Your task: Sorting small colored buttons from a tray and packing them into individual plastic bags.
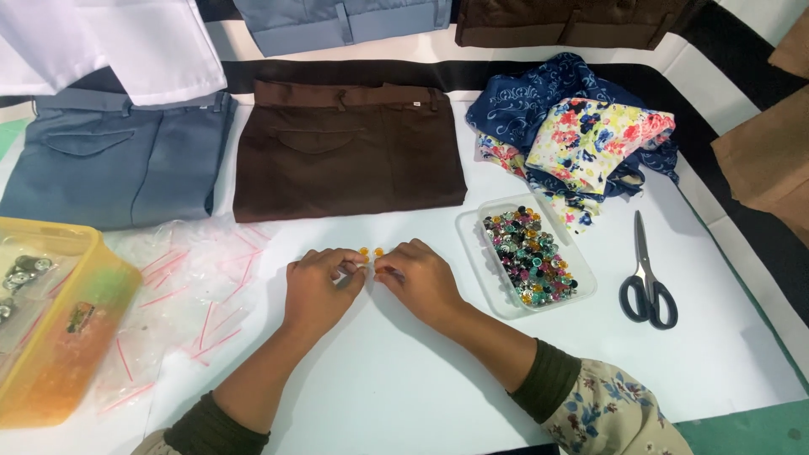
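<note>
Orange beads (372, 251), two small round ones, are lying on the white tabletop (404, 371) just beyond the fingertips of both hands, near the centre of the view. Left hand (318, 286) and right hand (419, 278) are meeting knuckle to knuckle, their fingers (350, 263) pinched together on something tiny and pale; what it is cannot be told. At 3 o'clock from the hands a clear rectangular tray (581, 291) is holding a heap of multicoloured beads (531, 257), and further toward 3 o'clock black-handled scissors (646, 278) are lying closed. At 9 o'clock crumpled clear bags with red strips (198, 286) are spreading beside a yellow-orange plastic box (63, 337) bearing a small dark label on its side. At 12 o'clock folded brown trousers (347, 152) are lying flat, with grey-blue trousers (114, 160) at 10 o'clock and blue and floral cloths (581, 126) at 2 o'clock.
</note>
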